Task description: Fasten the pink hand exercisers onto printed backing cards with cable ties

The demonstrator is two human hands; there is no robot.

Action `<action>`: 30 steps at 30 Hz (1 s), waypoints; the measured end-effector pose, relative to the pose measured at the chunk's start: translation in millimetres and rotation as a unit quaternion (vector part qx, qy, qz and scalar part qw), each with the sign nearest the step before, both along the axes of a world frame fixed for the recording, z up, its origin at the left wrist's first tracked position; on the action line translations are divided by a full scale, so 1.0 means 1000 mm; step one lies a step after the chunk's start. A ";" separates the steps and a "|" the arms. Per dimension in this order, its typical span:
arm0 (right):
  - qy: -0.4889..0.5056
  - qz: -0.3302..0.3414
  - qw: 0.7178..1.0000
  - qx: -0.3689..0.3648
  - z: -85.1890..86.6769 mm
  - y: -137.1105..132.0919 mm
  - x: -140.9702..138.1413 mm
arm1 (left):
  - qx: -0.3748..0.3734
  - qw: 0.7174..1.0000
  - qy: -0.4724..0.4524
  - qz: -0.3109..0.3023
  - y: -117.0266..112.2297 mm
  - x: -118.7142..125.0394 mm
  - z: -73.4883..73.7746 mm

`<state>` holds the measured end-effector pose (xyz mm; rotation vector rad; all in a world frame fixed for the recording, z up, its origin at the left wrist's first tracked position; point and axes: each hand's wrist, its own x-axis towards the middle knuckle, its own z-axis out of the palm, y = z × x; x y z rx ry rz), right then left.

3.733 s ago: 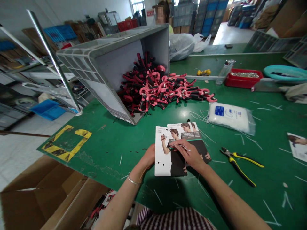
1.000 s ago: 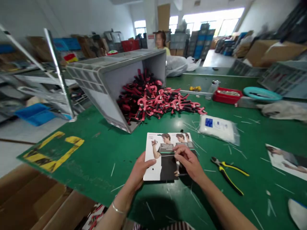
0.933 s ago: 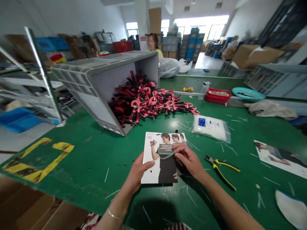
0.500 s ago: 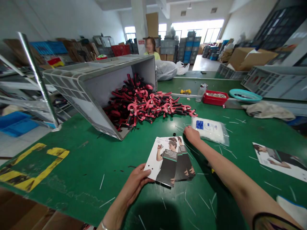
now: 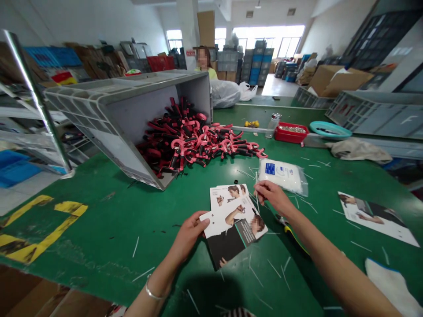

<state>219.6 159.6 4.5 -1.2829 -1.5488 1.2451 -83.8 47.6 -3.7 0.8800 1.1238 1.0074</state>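
Note:
My left hand point(image 5: 189, 237) grips a printed cardboard card point(image 5: 228, 240) at its left edge, thumb on top. The card is tilted over other similar cards point(image 5: 215, 194) on the green table. My right hand point(image 5: 272, 196) pinches a thin white cable tie point(image 5: 257, 200) upright, just right of the cards. Beside that hand lies a clear plastic bag of white cable ties point(image 5: 282, 176). Loose white ties are scattered over the table. Under my right forearm is a yellow-and-black handled tool point(image 5: 294, 237), partly hidden.
A grey crate point(image 5: 132, 163) on its side spills red-and-black hand grips point(image 5: 205, 145). Farther back stand a red tray point(image 5: 291, 133), a glass bottle point(image 5: 272, 125) and a turquoise dish point(image 5: 330, 130). Another card point(image 5: 376, 215) lies at right, near a white glove point(image 5: 390, 286). A person point(image 5: 205, 61) is behind the crate.
My left hand has turned the top card, so it lies at a different angle over the others. My right hand has drawn back slightly from the table by the bag, now with a cable tie raised.

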 end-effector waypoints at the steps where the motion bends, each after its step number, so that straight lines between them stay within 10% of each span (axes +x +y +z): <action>1: 0.053 0.002 0.999 -0.004 0.004 -0.012 -0.007 | 0.003 1.000 0.002 -0.006 -0.001 0.002 0.001; 10: 0.013 0.011 0.992 0.129 0.030 -0.098 -0.082 | -0.001 0.999 0.006 -0.050 -0.012 0.007 0.017; 21: -0.128 0.049 0.943 0.302 0.022 -0.102 -0.090 | 0.020 0.995 0.008 -0.100 -0.015 0.000 0.014; 30: -0.020 0.206 0.978 0.012 0.024 -0.080 -0.081 | 0.052 0.994 0.022 -0.092 -0.016 0.000 0.037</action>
